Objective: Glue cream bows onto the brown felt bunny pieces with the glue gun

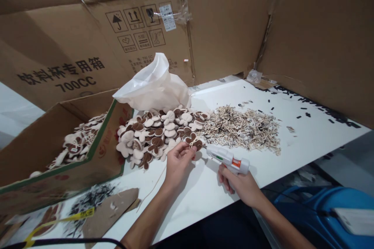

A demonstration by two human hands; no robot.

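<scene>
Between the thumb and fingers of my left hand point(179, 161) is a brown felt bunny-head piece point(197, 144) with a pale string bow on it. My right hand point(238, 182) is wrapped round the handle of a white tagging gun point(223, 156) with orange and green parts. The gun points left, its thin tip at the right edge of the felt piece; whether it pierces the felt I cannot tell. Just behind my left hand lies a heap of white and brown felt pieces point(156, 130). Past the gun spreads a pile of small beige pieces point(242, 128).
An open cardboard box point(102, 147) with more felt pieces stands at the left. A white plastic bag point(157, 85) slumps behind the heap. Small black bits point(318, 105) lie far right. Cardboard walls point(228, 27) close off the back; a blue plastic object point(330, 214) is lower right.
</scene>
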